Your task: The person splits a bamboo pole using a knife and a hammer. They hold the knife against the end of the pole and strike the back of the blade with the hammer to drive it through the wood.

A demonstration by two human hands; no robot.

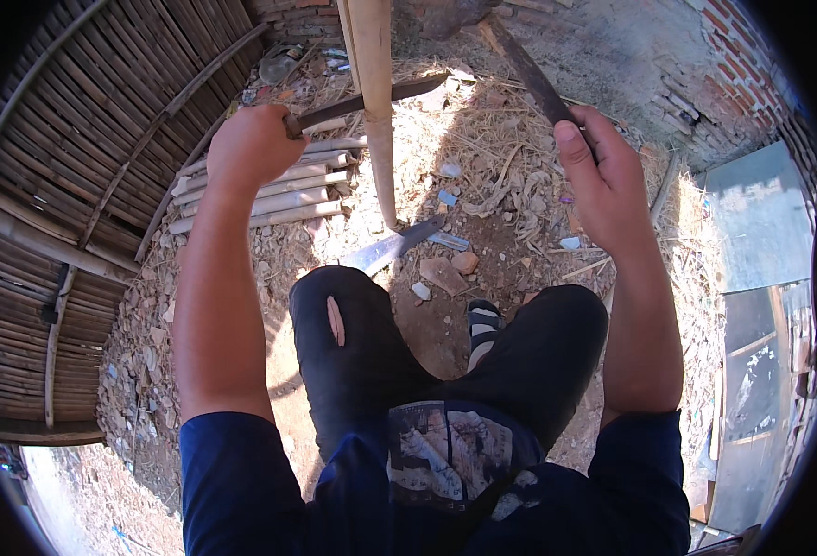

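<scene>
The left hand (253,144) is clamped on the handle of a dark blade (371,100) crossing the upright bamboo pole (376,102). The right hand's (603,181) grip closes on a flat dark strip (529,69) right of the pole. A machete (392,247) lies at the pole's foot, cut bamboo lengths (269,190) to its left.

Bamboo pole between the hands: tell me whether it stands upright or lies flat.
Upright, roughly: the bamboo pole rises from the littered ground, its foot planted before the knees, while split lengths beside it lie flat.

Harsh sunlight, hard shadows, fisheye-bent edges
</scene>
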